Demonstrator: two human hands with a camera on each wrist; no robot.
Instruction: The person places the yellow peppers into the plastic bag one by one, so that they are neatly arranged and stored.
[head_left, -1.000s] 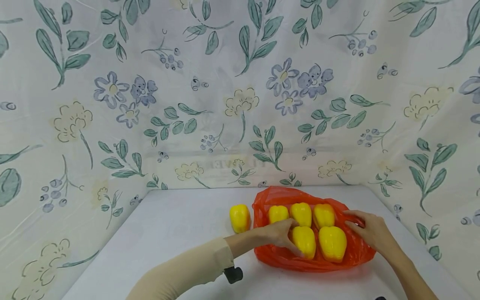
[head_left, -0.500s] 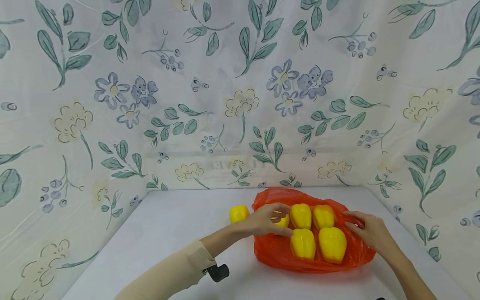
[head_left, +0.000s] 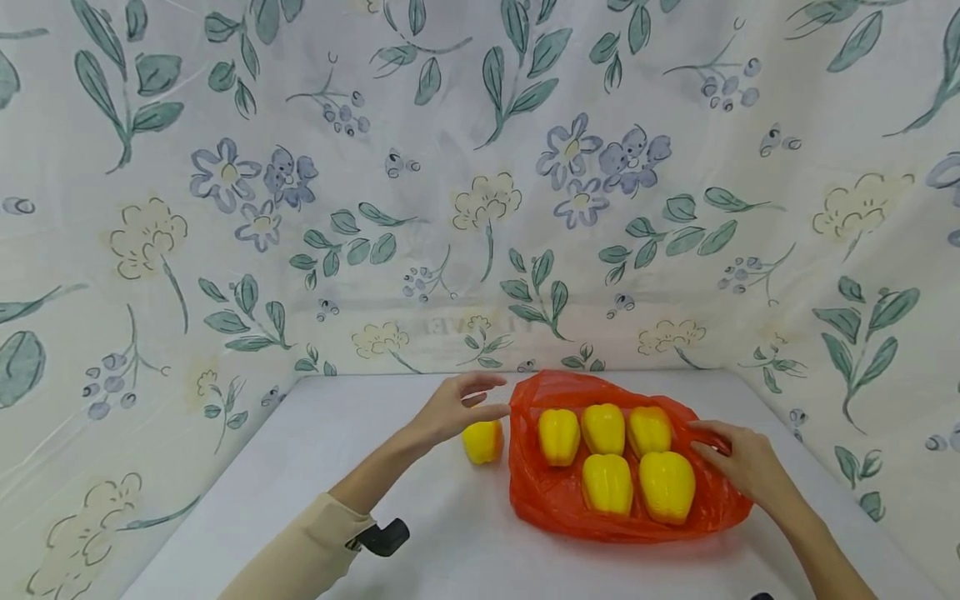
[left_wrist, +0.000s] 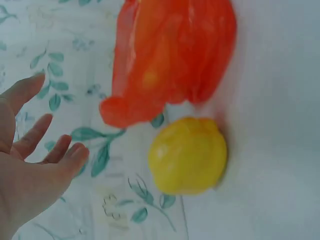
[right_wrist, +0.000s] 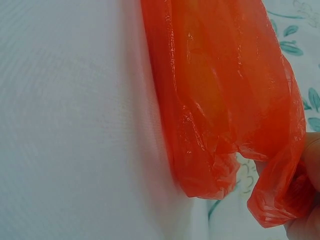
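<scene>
Several yellow bell peppers, among them one at the front (head_left: pixel 667 487), stand inside a red plastic bag (head_left: pixel 540 510) with its mouth spread open. Outside the bag, just to its left, a lone yellow bell pepper (head_left: pixel 482 445) sits on the table. My left hand (head_left: pixel 450 410) is above and behind that pepper, fingers apart and holding nothing; in the left wrist view the pepper (left_wrist: pixel 189 156) is clear of the fingers. At the bag's right side my right hand (head_left: pixel 750 467) grips its edge, and the right wrist view has bunched red plastic (right_wrist: pixel 277 200) between thumb and fingers.
The white table (head_left: pixel 360 467) ends at a floral curtain (head_left: pixel 420 208), which rises along the back and both sides. A black wrist camera (head_left: pixel 384 537) sits at the left sleeve's cuff.
My left hand has let go of the front-left pepper in the bag and moved left, out over the lone pepper. The right hand keeps its place on the bag.
</scene>
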